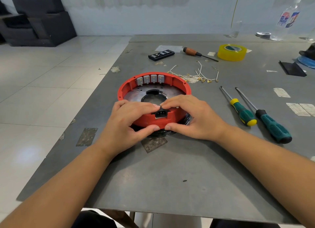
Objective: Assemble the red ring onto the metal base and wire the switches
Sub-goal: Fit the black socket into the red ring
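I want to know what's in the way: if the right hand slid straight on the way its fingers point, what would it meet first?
The right hand points left across the red ring's near rim. It would meet the left hand almost at once; their fingertips look nearly touching above the black socket.

My hands cover the near side of the red ring. The metal base mostly hides under it. The bottle looks blurry, and the worktop runs off the right edge.

A bright, pale-tiled room.
Dark armchair in the far-left corner; white wall; glossy floor tiles catching light.
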Demonstrator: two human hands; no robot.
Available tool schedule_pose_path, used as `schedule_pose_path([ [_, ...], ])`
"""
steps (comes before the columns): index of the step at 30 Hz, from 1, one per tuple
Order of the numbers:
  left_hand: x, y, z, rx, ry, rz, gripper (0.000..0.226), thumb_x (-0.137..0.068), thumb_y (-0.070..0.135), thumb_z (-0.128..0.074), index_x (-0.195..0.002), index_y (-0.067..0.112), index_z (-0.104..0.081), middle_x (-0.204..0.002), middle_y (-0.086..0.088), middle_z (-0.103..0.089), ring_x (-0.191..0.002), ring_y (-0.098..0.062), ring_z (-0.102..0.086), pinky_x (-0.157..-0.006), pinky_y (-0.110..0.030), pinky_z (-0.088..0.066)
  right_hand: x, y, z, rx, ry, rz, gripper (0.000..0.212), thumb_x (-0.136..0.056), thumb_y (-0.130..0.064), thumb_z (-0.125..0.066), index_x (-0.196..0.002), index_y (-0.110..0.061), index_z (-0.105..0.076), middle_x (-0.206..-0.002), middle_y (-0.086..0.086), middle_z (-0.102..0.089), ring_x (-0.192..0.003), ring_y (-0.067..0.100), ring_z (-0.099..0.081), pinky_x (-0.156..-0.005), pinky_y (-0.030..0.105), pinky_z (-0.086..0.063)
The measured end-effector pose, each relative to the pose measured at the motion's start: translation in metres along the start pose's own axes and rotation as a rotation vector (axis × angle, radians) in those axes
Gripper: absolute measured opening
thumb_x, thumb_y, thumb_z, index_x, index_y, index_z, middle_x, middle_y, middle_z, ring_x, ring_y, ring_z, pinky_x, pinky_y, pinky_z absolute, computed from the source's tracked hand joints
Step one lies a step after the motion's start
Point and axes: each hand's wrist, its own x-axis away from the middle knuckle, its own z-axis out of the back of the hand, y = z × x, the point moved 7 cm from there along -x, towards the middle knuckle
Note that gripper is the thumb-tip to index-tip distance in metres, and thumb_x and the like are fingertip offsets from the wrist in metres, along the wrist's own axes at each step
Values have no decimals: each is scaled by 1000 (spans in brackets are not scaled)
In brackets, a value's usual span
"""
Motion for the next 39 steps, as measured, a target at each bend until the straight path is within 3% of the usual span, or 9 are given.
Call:
schedule_pose_path([
  [4, 2, -2, -3, -42, -74, -60, 62, -84, 56, -77, -136, 27, -62, -134, 14, -67, -124, -8, -63, -106, -44, -36, -2, 3, -8, 58, -49, 49, 63, -79, -44, -86, -127, -12, -62, -131, -3, -65, -128, 13, -58, -106, 42, -44],
  [12, 2, -1, -5, -88, -34, -73, 58, -84, 51, -77, -133, 23, -63, -129, 11, -69, -115, -14, -67, -103, -46, -38, 2, 6, -16, 180, -43, 151, 61, -89, -44, -77, -136, -16, -49, -134, 2, -63, -125, 19, -60, -105, 43, -43],
  [16, 1, 1, -6, -88, -2, -70, 61, -82, 54, -76, -130, 19, -67, -123, 18, -64, -111, -9, -62, -104, -39, -33, 4, 5, -15, 185, 4, 168, 58, -89, -42, -77, -132, -12, -54, -131, 5, -65, -123, 22, -62, -100, 46, -46],
  [23, 2, 1, -8, -118, 11, -52, 56, -84, 51, -75, -127, 17, -70, -116, 12, -70, -108, -13, -65, -102, -47, -37, 4, 4, -14, 190, 20, 151, 56, -88, -41, -79, -128, -5, -62, -131, 7, -66, -123, 23, -63, -97, 48, -48],
  [26, 3, 2, -7, -129, 29, -62, 55, -83, 51, -76, -125, 15, -71, -115, 8, -73, -105, -15, -67, -101, -48, -39, 4, 4, -15, 199, -25, 138, 64, -87, -48, -78, -133, -9, -58, -137, 5, -62, -130, 21, -58, -103, 48, -45],
  [29, 2, 3, -4, -139, 50, -65, 55, -85, 50, -76, -127, 15, -70, -116, 7, -73, -104, -16, -67, -100, -51, -42, 6, 4, -15, 275, -99, 140, 82, -83, -65, -74, -143, -17, -46, -144, 3, -54, -137, 20, -49, -116, 47, -33],
  [33, -1, 6, 3, -144, 138, -57, 55, -89, 48, -77, -133, 16, -67, -121, 5, -71, -112, -19, -65, -102, -53, -42, 1, 4, -6, 374, -88, 128, 95, -78, -73, -71, -151, -20, -39, -144, 3, -50, -137, 23, -47, -118, 48, -28],
  [36, -5, 7, 3, -142, 168, -34, 58, -90, 48, -76, -137, 16, -65, -126, 0, -67, -120, -22, -60, -105, -52, -42, -6, -1, -4, 403, -11, 118, 91, -77, -70, -74, -146, -21, -40, -135, 2, -55, -126, 24, -53, -113, 46, -32],
  [39, -6, 1, 2, -188, 90, -38, 76, -88, 65, -71, -147, 21, -55, -141, -2, -57, -135, -26, -50, -117, -49, -34, -12, -2, -4, 354, 19, 86, 83, -77, -63, -76, -143, -21, -44, -130, -1, -59, -122, 21, -54, -111, 45, -33],
])
